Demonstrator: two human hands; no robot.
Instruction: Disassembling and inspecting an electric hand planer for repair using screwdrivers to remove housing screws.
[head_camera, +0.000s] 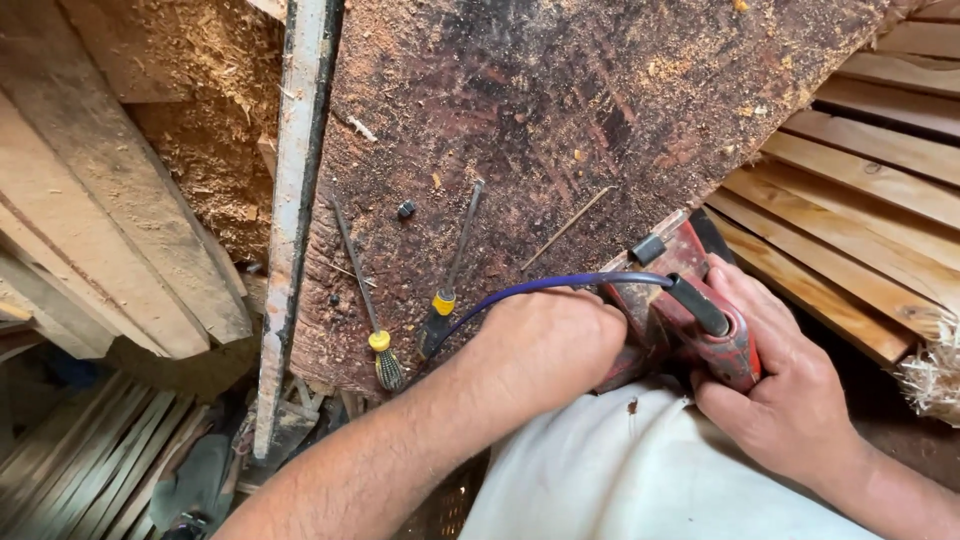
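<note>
A worn red power tool (690, 300) lies at the near edge of a dark, sawdust-strewn workbench (560, 110). My right hand (775, 375) grips its rear handle from the right. My left hand (548, 345) is closed against the tool's left side, its fingers hidden under the body. A blue cord (540, 288) curves from the tool's back over my left hand. Two screwdrivers (385, 355) with yellow collars lie just left of my left hand, shafts pointing away from me.
A long pale metal strip (292, 200) runs along the bench's left edge. Rough planks (90, 220) and a sawdust heap are on the left. Stacked light wooden slats (860, 200) lie on the right. A small black bit (406, 209) rests on the bench.
</note>
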